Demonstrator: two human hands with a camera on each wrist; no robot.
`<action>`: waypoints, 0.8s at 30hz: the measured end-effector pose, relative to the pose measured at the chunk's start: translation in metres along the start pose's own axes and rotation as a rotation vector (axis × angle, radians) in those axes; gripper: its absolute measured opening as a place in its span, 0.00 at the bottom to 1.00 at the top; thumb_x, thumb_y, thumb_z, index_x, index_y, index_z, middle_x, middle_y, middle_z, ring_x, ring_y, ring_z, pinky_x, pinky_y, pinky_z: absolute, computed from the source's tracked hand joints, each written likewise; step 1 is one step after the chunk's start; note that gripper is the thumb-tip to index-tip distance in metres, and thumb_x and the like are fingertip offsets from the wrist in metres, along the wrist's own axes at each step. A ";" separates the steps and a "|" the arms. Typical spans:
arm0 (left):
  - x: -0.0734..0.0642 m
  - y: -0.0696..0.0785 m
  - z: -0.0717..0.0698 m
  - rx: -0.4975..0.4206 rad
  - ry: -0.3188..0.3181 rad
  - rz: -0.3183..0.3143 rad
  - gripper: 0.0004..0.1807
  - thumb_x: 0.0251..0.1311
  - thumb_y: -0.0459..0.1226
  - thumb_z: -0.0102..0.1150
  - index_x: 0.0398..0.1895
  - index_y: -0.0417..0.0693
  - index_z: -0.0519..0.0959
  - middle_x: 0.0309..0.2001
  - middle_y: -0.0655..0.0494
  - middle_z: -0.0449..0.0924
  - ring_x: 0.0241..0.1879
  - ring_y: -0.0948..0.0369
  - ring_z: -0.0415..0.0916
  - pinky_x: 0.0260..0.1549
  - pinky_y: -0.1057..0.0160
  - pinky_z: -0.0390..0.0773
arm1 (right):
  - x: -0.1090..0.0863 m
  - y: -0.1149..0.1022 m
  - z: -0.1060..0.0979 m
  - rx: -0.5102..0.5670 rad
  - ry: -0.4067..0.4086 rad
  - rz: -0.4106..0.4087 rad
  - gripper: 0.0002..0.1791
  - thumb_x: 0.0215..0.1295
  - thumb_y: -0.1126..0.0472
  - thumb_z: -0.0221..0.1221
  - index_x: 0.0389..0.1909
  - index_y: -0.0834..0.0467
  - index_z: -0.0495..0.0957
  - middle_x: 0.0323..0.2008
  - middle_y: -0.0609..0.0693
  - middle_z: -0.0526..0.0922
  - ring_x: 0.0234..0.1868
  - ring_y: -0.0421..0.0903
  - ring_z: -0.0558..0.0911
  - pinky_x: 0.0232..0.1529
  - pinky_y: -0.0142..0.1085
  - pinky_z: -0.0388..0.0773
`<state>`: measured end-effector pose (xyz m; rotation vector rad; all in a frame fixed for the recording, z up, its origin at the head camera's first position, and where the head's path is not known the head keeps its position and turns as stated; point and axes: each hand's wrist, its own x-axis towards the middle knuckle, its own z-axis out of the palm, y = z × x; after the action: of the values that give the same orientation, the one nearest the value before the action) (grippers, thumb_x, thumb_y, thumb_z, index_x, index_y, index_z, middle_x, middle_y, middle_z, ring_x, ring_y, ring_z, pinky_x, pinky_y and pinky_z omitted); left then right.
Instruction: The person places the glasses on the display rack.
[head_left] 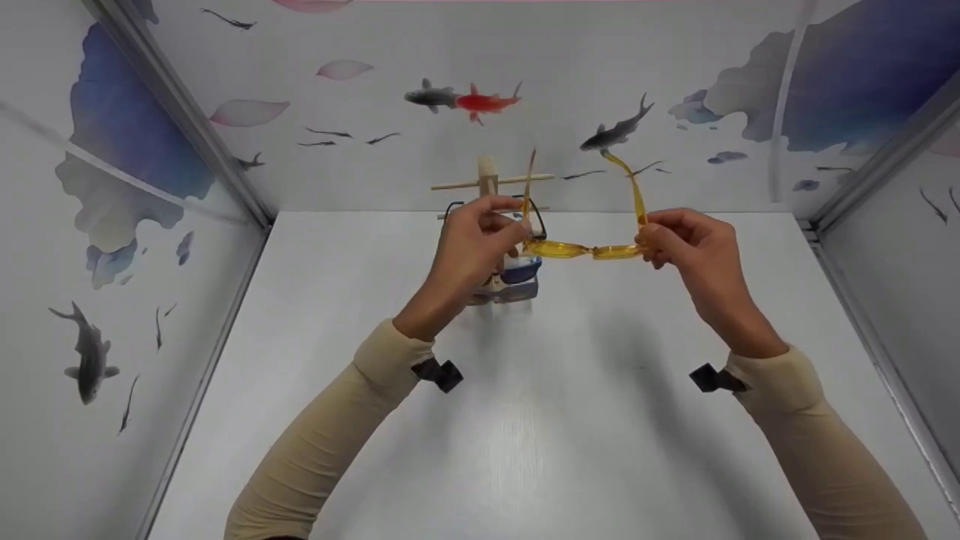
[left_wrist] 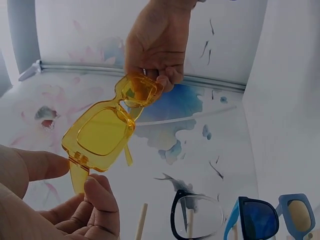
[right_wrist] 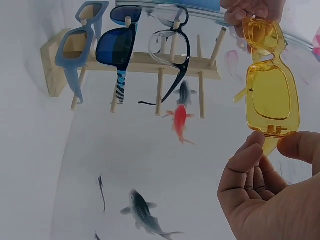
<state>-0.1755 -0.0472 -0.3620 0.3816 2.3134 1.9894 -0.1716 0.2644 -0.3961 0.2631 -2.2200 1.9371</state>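
A pair of yellow-framed glasses (head_left: 559,249) is held up in the air between both hands, its arms unfolded and pointing away from the person. My left hand (head_left: 476,247) pinches the left end near the hinge, thumb against fingers. At the other end, my right hand (head_left: 697,247) pinches the frame by the right hinge. Both wrist views show the yellow lenses (left_wrist: 102,131) between the two hands. In the head view, the left hand partly hides a wooden glasses rack (head_left: 488,184) behind it.
The rack (right_wrist: 205,68) carries three other pairs: light blue glasses (right_wrist: 71,62), dark blue sunglasses (right_wrist: 114,50) with patterned arms, and black-and-clear glasses (right_wrist: 187,56). Its bare pegs (right_wrist: 202,95) stick out at the end. Walls printed with fish (head_left: 90,360) enclose the white table (head_left: 517,450).
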 end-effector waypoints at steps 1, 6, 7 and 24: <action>0.000 0.000 -0.001 0.001 0.006 0.004 0.20 0.78 0.38 0.65 0.68 0.42 0.82 0.46 0.49 0.90 0.37 0.56 0.84 0.31 0.64 0.80 | 0.001 -0.001 0.002 -0.004 0.001 -0.001 0.12 0.79 0.63 0.65 0.52 0.69 0.87 0.39 0.57 0.90 0.33 0.47 0.85 0.36 0.30 0.86; 0.001 0.000 -0.009 -0.014 0.036 0.012 0.21 0.77 0.37 0.65 0.68 0.41 0.82 0.44 0.49 0.89 0.36 0.53 0.83 0.32 0.62 0.82 | 0.005 -0.001 0.010 -0.022 -0.007 -0.005 0.11 0.80 0.62 0.65 0.51 0.67 0.88 0.39 0.56 0.90 0.33 0.47 0.84 0.36 0.31 0.85; 0.001 0.000 -0.011 -0.015 0.043 0.009 0.20 0.77 0.37 0.65 0.68 0.41 0.82 0.44 0.49 0.89 0.36 0.53 0.83 0.32 0.61 0.82 | 0.006 -0.001 0.012 -0.020 -0.012 -0.006 0.11 0.80 0.62 0.65 0.51 0.67 0.88 0.39 0.57 0.90 0.33 0.47 0.84 0.36 0.31 0.85; -0.001 -0.002 -0.035 -0.002 0.100 -0.071 0.21 0.78 0.38 0.65 0.69 0.42 0.81 0.50 0.44 0.90 0.42 0.49 0.84 0.32 0.64 0.81 | 0.021 -0.009 0.034 -0.048 -0.072 0.012 0.13 0.80 0.60 0.65 0.54 0.67 0.87 0.41 0.55 0.90 0.36 0.49 0.85 0.38 0.32 0.85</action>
<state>-0.1820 -0.0812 -0.3584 0.2016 2.3469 2.0220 -0.1908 0.2289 -0.3866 0.3177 -2.3154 1.9062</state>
